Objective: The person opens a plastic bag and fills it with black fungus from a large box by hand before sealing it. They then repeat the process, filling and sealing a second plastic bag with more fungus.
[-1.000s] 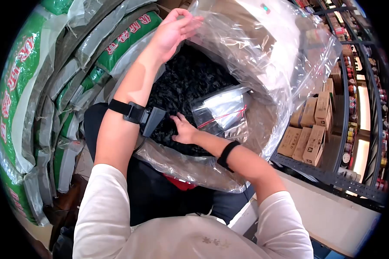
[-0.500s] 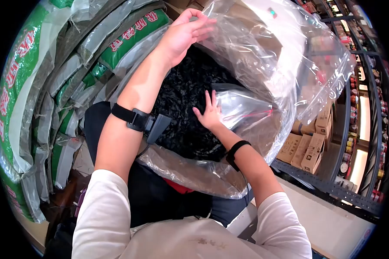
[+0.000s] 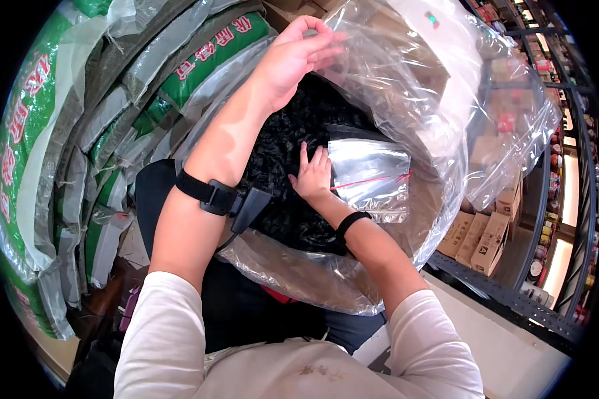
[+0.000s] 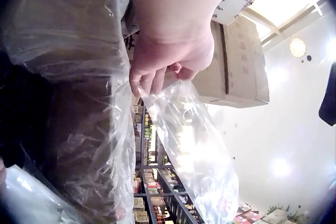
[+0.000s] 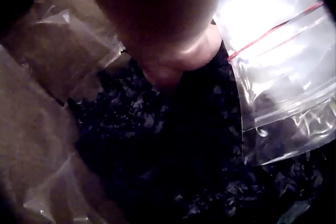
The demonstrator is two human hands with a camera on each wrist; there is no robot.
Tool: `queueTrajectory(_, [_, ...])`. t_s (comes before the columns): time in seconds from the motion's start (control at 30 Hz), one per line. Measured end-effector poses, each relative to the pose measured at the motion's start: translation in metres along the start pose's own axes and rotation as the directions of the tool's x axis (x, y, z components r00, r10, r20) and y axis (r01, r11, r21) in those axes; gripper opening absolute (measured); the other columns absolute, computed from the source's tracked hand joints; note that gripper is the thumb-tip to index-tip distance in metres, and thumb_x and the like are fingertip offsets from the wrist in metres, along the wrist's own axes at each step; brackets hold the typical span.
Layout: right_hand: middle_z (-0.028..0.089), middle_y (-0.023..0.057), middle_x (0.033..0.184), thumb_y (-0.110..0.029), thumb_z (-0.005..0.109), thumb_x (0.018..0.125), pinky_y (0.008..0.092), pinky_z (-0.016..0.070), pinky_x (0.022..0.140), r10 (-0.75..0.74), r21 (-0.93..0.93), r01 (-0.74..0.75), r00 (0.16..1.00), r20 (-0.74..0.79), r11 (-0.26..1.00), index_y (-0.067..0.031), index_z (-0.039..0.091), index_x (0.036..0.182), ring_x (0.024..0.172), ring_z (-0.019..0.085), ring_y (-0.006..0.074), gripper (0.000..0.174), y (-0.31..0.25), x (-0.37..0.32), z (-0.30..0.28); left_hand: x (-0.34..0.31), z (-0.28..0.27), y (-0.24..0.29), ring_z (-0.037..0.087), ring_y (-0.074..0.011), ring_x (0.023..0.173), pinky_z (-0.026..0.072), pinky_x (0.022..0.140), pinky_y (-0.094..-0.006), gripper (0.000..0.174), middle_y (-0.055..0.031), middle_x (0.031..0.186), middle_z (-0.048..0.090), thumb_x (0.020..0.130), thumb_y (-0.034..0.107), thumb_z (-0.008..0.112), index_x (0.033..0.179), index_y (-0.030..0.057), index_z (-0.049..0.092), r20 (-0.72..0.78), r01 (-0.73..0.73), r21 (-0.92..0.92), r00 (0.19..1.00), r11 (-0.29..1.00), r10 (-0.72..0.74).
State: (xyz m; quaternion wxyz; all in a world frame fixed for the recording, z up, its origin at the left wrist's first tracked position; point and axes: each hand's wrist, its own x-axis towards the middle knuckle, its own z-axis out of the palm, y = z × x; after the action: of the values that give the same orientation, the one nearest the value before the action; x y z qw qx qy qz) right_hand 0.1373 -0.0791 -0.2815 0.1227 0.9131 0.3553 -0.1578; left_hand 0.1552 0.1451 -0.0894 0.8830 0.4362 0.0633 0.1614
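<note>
Since half a second earlier, the right hand (image 3: 314,176) has been drawn leftward off the one small zip bag (image 3: 373,163), which has been left lying flatter and less covered. Two hands are seen. By the left hand (image 3: 286,73), one large clear liner (image 3: 299,271) is pinched at its raised edge between curled fingers. Nothing is grasped by the right hand; its fingers are held extended and spread over one heap of black pieces (image 3: 279,143), just beside the bag's left edge. The small bag, crossed by a red line, is laid partly on the heap, toward the right side inside the liner. One black strap (image 3: 353,224) is worn on each arm. At least three small cartons (image 3: 491,243) are stacked on a shelf (image 3: 532,309) at the right.
</note>
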Motion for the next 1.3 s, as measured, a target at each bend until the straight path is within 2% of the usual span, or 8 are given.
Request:
queueTrajectory(0.17, [0.023,0.0288,0.151,-0.041,0.076,0.078,0.0553,0.032,0.11,-0.021,0.202,0.001,0.995,0.096,0.979,-0.0196,0.015,0.156,0.14,0.024,0.0488,0.101,-0.008,0.011,-0.015,-0.001,0.002,0.0,0.06,-0.0198,0.111,0.0447,0.098,-0.034,0.013,-0.01,0.124,0.063,0.098,0.022,0.058,0.105,0.0132,0.052,-0.001,0.011,-0.038,1.0,0.999,-0.011])
queueTrajectory(0.33, [0.017,0.0271,0.154,-0.038,0.079,0.077,0.0596,0.0361,0.108,-0.001,0.364,-0.035,0.995,0.098,0.931,-0.0303,0.011,0.156,0.138,0.021,0.0557,0.104,-0.011,0.01,-0.012,-0.003,0.003,0.001,0.057,-0.0278,0.123,0.0409,0.105,-0.04,0.011,-0.017,0.133,0.058,0.101,0.023,0.052,0.107,0.0137,0.049,-0.002,0.011,-0.009,1.0,1.0,-0.011])
queueTrajectory(0.37, [0.024,0.0287,0.151,-0.038,0.08,0.076,0.0567,0.032,0.112,-0.049,0.292,0.067,0.996,-0.068,0.954,-0.0283,0.018,0.155,0.135,0.025,0.0554,0.101,-0.011,0.01,0.015,-0.002,0.003,0.001,0.057,-0.0278,0.123,0.0409,0.105,-0.04,0.011,-0.017,0.133,0.058,0.101,0.023,0.052,0.107,0.0137,0.049,-0.003,0.013,-0.008,1.0,1.0,-0.013])
queueTrajectory(0.5, [0.034,0.0244,0.145,-0.01,0.067,0.073,0.0542,0.0395,0.108,-0.202,0.338,0.23,0.972,-0.117,0.912,-0.0201,0.045,0.142,0.13,0.031,0.0533,0.073,-0.021,-0.01,0.03,-0.002,0.005,0.001,0.057,-0.0283,0.123,0.0407,0.105,-0.0404,0.011,-0.0173,0.132,0.059,0.101,0.023,0.052,0.107,0.0136,0.049,0.002,0.021,0.002,1.0,1.0,-0.021])
queueTrajectory(0.73, [0.023,0.0225,0.155,-0.022,0.079,0.074,0.0496,0.0426,0.107,-0.112,0.378,0.08,0.992,0.065,0.922,-0.026,0.042,0.144,0.137,0.029,0.0517,0.079,-0.021,0.0,0.011,-0.003,0.004,0.001,0.058,-0.029,0.122,0.0407,0.107,-0.042,0.013,-0.0174,0.133,0.058,0.102,0.024,0.052,0.108,0.0129,0.048,0.008,0.01,0.035,1.0,0.999,-0.01])
queueTrajectory(1.07, [0.043,0.0204,0.139,-0.01,0.074,0.071,0.0431,0.0514,0.096,-0.227,0.476,0.186,0.973,0.03,0.86,-0.0192,0.062,0.127,0.122,0.051,0.0401,0.058,-0.008,-0.015,-0.004,-0.001,0.002,0.002,0.058,-0.0286,0.122,0.0422,0.104,-0.0406,0.013,-0.0159,0.133,0.058,0.102,0.024,0.052,0.108,0.0132,0.049,0.02,0.027,0.024,0.999,0.999,-0.027])
queueTrajectory(1.2, [0.055,0.0202,0.127,-0.011,0.079,0.068,0.0379,0.0491,0.096,-0.251,0.743,0.269,0.958,-0.14,0.613,-0.013,0.066,0.123,0.117,0.057,0.0317,0.057,0.016,-0.024,-0.045,-0.001,-0.001,0.0,0.057,-0.0287,0.124,0.0418,0.103,-0.0402,0.012,-0.0151,0.134,0.058,0.102,0.024,0.05,0.108,0.0136,0.05,0.038,0.027,0.053,0.999,0.998,-0.029])
queueTrajectory(1.3, [0.065,0.0078,0.105,-0.003,0.08,0.075,0.0303,0.0526,0.083,-0.279,0.994,-0.104,0.955,0.104,0.015,-0.0062,0.063,0.126,0.093,0.062,0.0164,0.053,0.038,-0.06,-0.109,0.002,-0.006,-0.005,0.056,-0.0289,0.125,0.0416,0.104,-0.0404,0.01,-0.0153,0.135,0.057,0.103,0.024,0.049,0.107,0.014,0.049,0.056,0.052,0.044,0.997,0.998,-0.054])
